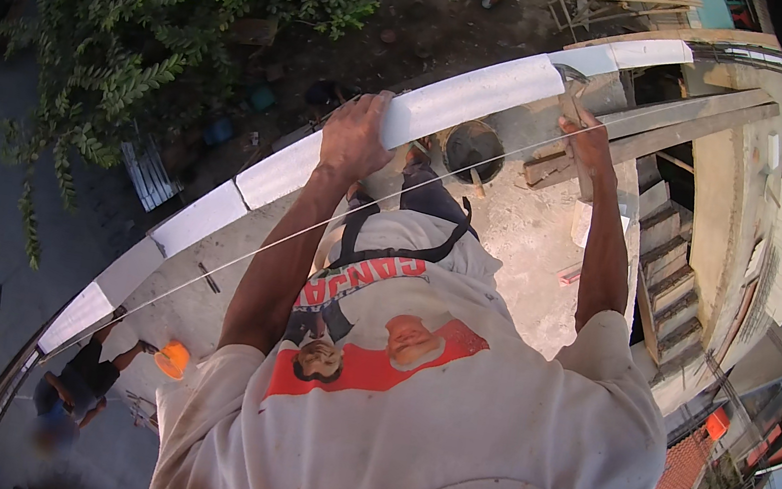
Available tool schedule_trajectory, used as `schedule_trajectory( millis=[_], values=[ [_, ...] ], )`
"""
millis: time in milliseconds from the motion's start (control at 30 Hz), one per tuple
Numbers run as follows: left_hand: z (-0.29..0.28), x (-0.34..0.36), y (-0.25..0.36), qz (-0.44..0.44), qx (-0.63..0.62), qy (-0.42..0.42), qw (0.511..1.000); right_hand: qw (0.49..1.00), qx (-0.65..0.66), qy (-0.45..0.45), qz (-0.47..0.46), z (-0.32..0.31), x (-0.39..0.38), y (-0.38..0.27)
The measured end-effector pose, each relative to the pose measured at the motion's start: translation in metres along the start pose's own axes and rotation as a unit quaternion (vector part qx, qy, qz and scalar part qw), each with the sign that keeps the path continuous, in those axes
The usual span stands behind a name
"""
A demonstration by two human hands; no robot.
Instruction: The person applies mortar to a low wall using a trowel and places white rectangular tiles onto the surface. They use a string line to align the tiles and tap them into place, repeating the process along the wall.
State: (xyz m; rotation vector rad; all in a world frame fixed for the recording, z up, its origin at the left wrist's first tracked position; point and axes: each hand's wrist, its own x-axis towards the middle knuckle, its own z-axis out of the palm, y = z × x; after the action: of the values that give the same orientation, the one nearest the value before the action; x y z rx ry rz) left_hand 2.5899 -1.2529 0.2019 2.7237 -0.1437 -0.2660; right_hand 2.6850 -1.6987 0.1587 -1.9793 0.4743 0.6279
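Note:
A row of white lightweight concrete blocks (pixel 479 98) curves across the view along a wall top. My left hand (pixel 357 135) grips a block near a joint, its fingers bent over the far edge. My right hand (pixel 586 137) is closed round a flat-bladed hand tool (pixel 576 88), held by the right end of that block. The tool's blade looks greyish and its exact kind is hard to make out. A taut string (pixel 286 237) runs along the near side of the row, passing by both hands.
Below me a black bucket (pixel 474 149) stands on the dusty concrete floor. Wooden beams (pixel 672 125) and a stairwell (pixel 671 276) lie to the right. A leafy tree (pixel 182 21) spreads beyond the wall. Another person (pixel 82 381) is at lower left beside an orange bucket (pixel 173 360).

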Motion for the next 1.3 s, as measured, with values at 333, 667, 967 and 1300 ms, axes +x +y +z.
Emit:
schedule_trajectory(
  millis=[333, 667, 967, 1300],
  values=[
    [-0.003, -0.002, -0.001, 0.006, 0.001, 0.005, 1.000, 0.999, -0.020, 0.009, -0.044, -0.010, 0.014, 0.004],
    [-0.001, 0.001, 0.005, 0.028, -0.027, 0.035, 0.999, 0.998, 0.048, 0.048, -0.016, -0.018, 0.008, 0.011],
    [-0.003, -0.003, 0.001, 0.036, -0.018, 0.037, 0.999, 0.964, -0.108, 0.199, -0.140, -0.007, -0.066, 0.016],
    [-0.009, -0.005, 0.004, 0.016, -0.014, 0.002, 1.000, 0.920, -0.173, 0.102, -0.338, 0.111, -0.174, -0.021]
  ],
)
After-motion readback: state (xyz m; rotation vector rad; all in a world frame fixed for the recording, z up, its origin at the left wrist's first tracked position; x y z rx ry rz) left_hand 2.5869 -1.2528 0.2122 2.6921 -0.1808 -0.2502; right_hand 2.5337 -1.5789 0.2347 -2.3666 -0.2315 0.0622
